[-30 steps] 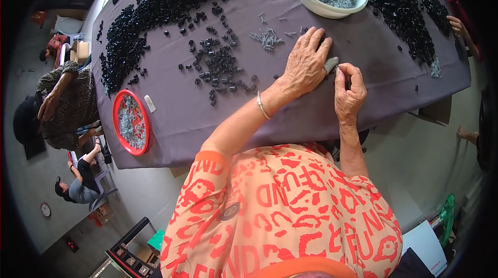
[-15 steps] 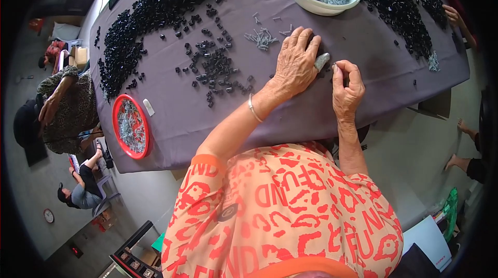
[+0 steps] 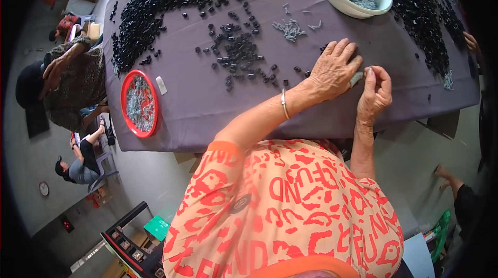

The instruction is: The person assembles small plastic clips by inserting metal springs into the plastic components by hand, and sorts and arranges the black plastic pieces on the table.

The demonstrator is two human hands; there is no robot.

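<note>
My left hand (image 3: 334,70) lies palm down on the cloth-covered table, fingers stretched forward. A greyish wrap (image 3: 356,78) covers its thumb, and a few small black parts (image 3: 324,48) peek out by its fingertips. Just right of it, my right hand (image 3: 376,93) is closed in a pinch of thumb and forefinger; whatever is between them is too small to make out. Loose black pieces (image 3: 238,52) are scattered left of my hands. Ahead of my left hand lies a little heap of grey pins (image 3: 289,30).
A white bowl (image 3: 332,4) of grey pins stands far right. Big black piles (image 3: 140,29) spread at the far left and right (image 3: 415,23). At left are a red tray (image 3: 124,106) of pins and a white strip (image 3: 161,85). Another person's hand (image 3: 471,42) reaches in at right.
The view has shifted, so the table sits further right. Against the table, both hands have drawn slightly nearer to me. More black pieces show beside my left wrist. My right hand keeps its pinch.
</note>
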